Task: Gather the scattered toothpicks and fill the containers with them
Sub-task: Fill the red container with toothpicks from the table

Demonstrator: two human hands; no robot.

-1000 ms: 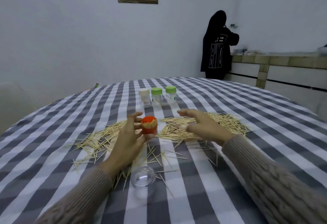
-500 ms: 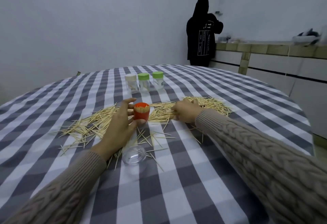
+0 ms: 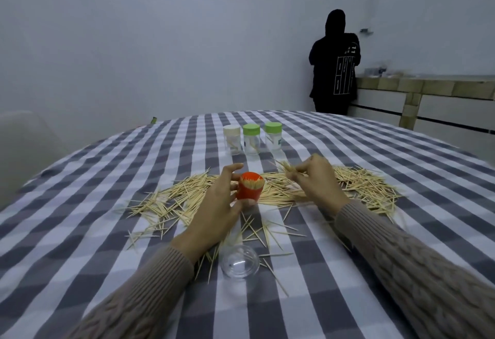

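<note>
Right hand (image 3: 318,183) pinching a small bundle of picks (image 3: 288,169), tips splayed up-left, lifted just off the pile (image 3: 356,186). Left hand (image 3: 214,210) wrapped round orange cup (image 3: 250,186), thumb near side, fingers far side, holding it upright w/ picks already standing inside, looks near full. Step in hand, by my read: loading this cup. Next: swing bundle left over cup mouth, square up parallel, drop in points down w/o snagging those inside. Clear lid (image 3: 239,261) lying near, for capping after. Three jars (image 3: 251,139) far centre, lids on, a few picks inside each. Plenty scattered left & right on cloth (image 3: 107,245), so lots to go.
</note>
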